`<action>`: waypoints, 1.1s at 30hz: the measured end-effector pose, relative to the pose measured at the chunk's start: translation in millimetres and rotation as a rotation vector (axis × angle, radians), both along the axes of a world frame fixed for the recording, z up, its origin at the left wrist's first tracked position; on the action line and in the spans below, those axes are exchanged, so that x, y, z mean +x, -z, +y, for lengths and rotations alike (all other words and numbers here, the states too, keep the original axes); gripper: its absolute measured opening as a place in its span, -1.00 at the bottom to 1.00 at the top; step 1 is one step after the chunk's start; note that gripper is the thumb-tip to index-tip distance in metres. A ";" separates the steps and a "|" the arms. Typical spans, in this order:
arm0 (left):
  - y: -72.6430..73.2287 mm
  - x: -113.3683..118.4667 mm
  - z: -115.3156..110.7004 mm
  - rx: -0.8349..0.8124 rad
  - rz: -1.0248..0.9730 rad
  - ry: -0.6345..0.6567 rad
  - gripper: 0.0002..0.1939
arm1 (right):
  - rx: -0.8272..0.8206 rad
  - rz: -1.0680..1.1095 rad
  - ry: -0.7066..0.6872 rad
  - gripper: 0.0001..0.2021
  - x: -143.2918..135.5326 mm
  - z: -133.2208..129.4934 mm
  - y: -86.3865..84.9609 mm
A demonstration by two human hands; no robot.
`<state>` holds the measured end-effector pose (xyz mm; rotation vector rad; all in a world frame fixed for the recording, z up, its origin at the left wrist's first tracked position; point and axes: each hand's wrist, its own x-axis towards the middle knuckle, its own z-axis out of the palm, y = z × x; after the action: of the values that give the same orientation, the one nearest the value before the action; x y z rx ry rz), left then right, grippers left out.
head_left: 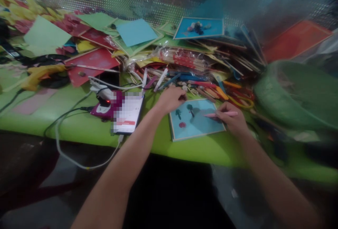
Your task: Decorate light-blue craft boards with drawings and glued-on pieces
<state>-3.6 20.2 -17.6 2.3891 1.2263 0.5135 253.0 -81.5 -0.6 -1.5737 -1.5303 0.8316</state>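
A light blue card (203, 127) with a pale wooden border lies flat on the green tabletop before me. It bears two dark green tree-like shapes and a small red oval. My right hand (233, 119) pinches a pink pen (224, 114) over the card's right part, the pen lying nearly level and pointing left. My left hand (172, 99) rests at the card's upper left corner, its fingers curled in. Whatever those fingers hold, if anything, is hidden. Just beyond it are small pebbles (184, 87) and white markers (161, 80).
A phone (129, 113) lies left of my left forearm, beside a purple power strip (105, 107) with cables. A yellow glue gun (43, 74) is further left. Orange-handled scissors (240, 101) and a green basin (295, 95) stand right. Framed cards (199, 28) pile up behind.
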 end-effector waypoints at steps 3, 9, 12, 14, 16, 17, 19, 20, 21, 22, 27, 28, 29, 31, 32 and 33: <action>2.3 -0.3 0.5 0.013 -0.005 0.005 -0.84 | 0.000 -0.009 0.000 -0.85 -0.6 -0.4 -1.7; 4.4 -0.7 1.1 0.013 -0.018 0.002 -0.85 | 0.021 -0.015 0.021 -0.86 -0.9 -0.2 -2.4; 4.3 -0.8 1.5 0.016 -0.013 0.006 -0.85 | 0.020 0.003 0.035 -0.87 0.5 -0.2 -0.5; 3.9 -0.7 1.7 0.016 -0.007 0.007 -0.85 | 0.019 0.022 0.040 -0.86 0.9 -0.4 0.1; 3.1 -0.4 1.7 0.008 -0.004 0.008 -0.85 | 0.011 0.038 0.036 -0.85 0.4 -0.6 -0.6; 2.6 -0.2 1.6 0.002 -0.004 0.008 -0.85 | 0.004 0.043 0.032 -0.85 -0.2 -0.6 -1.3; 1.3 0.0 1.3 -0.010 -0.002 0.005 -0.86 | -0.008 0.046 0.018 -0.84 -1.7 -0.5 -2.6; 0.8 0.0 1.1 -0.014 0.000 0.004 -0.86 | -0.010 0.046 0.011 -0.85 -2.3 -0.4 -3.1; 0.4 0.1 0.9 -0.015 0.001 0.003 -0.86 | -0.008 0.045 0.005 -0.85 -2.8 -0.1 -3.3; 0.2 0.1 0.8 -0.013 0.002 0.002 -0.85 | -0.005 0.044 0.004 -0.85 -3.0 0.1 -3.3; 0.8 -0.1 0.9 0.005 0.002 -0.002 -0.84 | 0.024 0.034 0.034 -0.84 -1.0 0.2 -1.0; 0.7 -0.1 1.0 0.006 0.006 -0.002 -0.84 | 0.028 0.032 0.042 -0.84 -0.4 0.0 -0.5; 0.4 -0.1 1.1 0.006 0.011 -0.001 -0.84 | 0.030 0.030 0.049 -0.84 0.3 -0.1 0.0; -0.5 0.0 0.9 0.004 0.019 0.001 -0.84 | 0.033 0.025 0.065 -0.83 1.2 -0.2 0.9; -1.1 0.1 0.7 0.002 0.022 0.000 -0.84 | 0.035 0.026 0.071 -0.83 1.5 -0.2 1.2; -1.8 0.1 0.5 0.000 0.024 -0.001 -0.84 | 0.037 0.030 0.074 -0.84 1.8 0.0 1.6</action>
<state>-3.5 20.7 -15.9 2.4015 1.2380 0.4870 254.8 -81.5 -2.2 -1.5740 -1.4494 0.7779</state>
